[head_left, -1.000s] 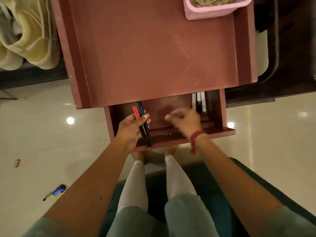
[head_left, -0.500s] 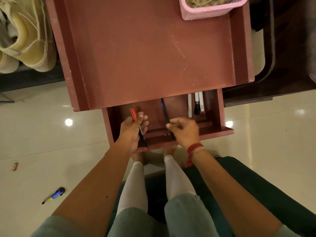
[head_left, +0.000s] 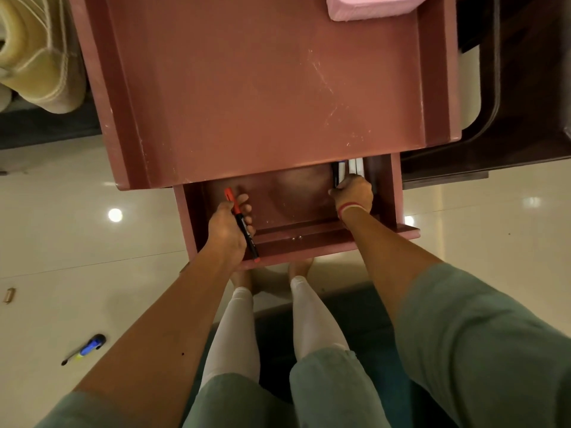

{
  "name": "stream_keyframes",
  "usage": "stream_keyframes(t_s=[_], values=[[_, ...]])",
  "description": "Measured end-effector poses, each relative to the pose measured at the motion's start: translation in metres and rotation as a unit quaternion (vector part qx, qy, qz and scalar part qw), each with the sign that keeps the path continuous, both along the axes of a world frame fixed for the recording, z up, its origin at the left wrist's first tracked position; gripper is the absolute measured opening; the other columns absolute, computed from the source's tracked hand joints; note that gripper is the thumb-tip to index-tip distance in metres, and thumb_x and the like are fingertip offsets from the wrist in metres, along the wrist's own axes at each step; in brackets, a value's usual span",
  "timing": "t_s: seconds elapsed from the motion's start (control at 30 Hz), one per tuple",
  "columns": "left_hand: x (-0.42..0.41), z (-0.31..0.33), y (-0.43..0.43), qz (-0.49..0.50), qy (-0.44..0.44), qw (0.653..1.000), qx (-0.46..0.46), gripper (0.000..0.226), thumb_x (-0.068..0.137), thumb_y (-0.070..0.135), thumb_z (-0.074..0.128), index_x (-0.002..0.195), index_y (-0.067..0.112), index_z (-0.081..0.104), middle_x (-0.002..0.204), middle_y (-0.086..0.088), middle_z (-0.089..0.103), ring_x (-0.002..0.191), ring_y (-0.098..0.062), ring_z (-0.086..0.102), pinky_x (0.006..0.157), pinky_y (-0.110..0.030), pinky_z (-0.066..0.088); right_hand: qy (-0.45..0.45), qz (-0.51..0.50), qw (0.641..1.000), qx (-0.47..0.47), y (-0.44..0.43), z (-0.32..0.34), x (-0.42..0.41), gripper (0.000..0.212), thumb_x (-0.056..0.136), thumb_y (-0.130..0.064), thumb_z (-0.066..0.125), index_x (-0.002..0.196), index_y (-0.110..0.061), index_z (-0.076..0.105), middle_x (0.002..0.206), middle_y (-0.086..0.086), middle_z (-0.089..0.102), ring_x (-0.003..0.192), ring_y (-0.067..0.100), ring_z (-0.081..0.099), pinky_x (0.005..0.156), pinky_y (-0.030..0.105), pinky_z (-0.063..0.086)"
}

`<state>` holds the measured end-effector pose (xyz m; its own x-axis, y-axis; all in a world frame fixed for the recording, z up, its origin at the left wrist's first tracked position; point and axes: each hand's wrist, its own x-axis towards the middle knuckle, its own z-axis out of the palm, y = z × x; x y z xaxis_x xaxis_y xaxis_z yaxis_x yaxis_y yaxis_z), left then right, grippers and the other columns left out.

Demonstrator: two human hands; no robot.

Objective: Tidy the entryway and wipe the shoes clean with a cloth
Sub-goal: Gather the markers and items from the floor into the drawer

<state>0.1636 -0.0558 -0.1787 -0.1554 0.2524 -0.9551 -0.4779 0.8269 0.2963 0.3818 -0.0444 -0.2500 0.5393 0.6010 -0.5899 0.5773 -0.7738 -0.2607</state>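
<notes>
Shoes [head_left: 34, 57], pale, sit top left beside the red-brown table [head_left: 262, 88], untouched. Drawer [head_left: 309, 239] pulled open below the tabletop. My left hand [head_left: 227, 227] is closed round a red marker [head_left: 241, 223] at the drawer's left. Right hand [head_left: 353, 193] curled over the pens [head_left: 347, 169] at the back right; I can't tell if it grips one. Pink basket [head_left: 370, 7] on the top edge.

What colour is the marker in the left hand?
Red-orange cap, black barrel: marker, left hand, head view.
</notes>
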Motion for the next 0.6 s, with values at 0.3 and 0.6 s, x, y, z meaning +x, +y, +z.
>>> stream_keyframes(t_s=[0.3,0.6], values=[[0.0,-0.001,0.008,-0.006,-0.006,1.0,0.018,0.032,0.103,0.017,0.032,0.092,0.014,0.062,0.088,-0.001,0.063,0.08,-0.012,0.061,0.083,-0.027,0.047,-0.038,0.086,0.995,-0.032,0.001,-0.007,0.024,0.026,0.079,-0.023,0.073,0.094,-0.004,0.067,0.096,0.018,0.068,0.092,0.034,0.065,0.077,0.035,0.051],[-0.003,-0.003,0.006,-0.025,-0.012,0.999,0.029,0.028,0.104,0.012,0.031,0.111,0.009,0.058,0.103,-0.005,0.065,0.105,-0.02,0.061,0.097,-0.033,0.044,-0.054,0.07,0.995,-0.055,0.006,0.002,0.022,0.028,0.08,-0.023,0.073,0.098,-0.002,0.065,0.099,0.019,0.068,0.093,0.035,0.065,0.077,0.037,0.052]])
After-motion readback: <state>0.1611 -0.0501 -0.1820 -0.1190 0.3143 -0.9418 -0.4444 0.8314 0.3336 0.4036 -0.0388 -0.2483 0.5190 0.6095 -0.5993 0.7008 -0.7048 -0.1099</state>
